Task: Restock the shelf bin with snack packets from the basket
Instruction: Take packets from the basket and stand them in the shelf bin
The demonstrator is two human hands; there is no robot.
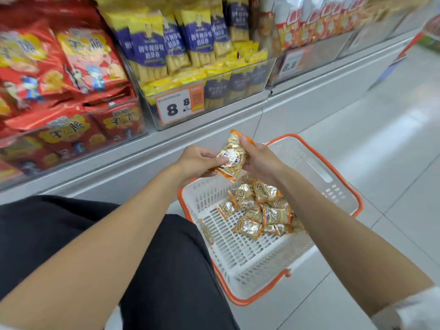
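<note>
Both hands (197,160) pinch upright packet (232,156); tilted slightly.

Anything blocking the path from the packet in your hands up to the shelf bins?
Nothing visible. The left hand and right hand hold the gold packet above the basket, with open air up to the clear bins. Only their front walls rise in the way.

Two hands hold one packet over the basket.
The left hand (194,160) and right hand (259,160) pinch a golden packet (232,154); more packets (259,210) lie in the white basket (238,256), near the shelf bin (214,101).
</note>
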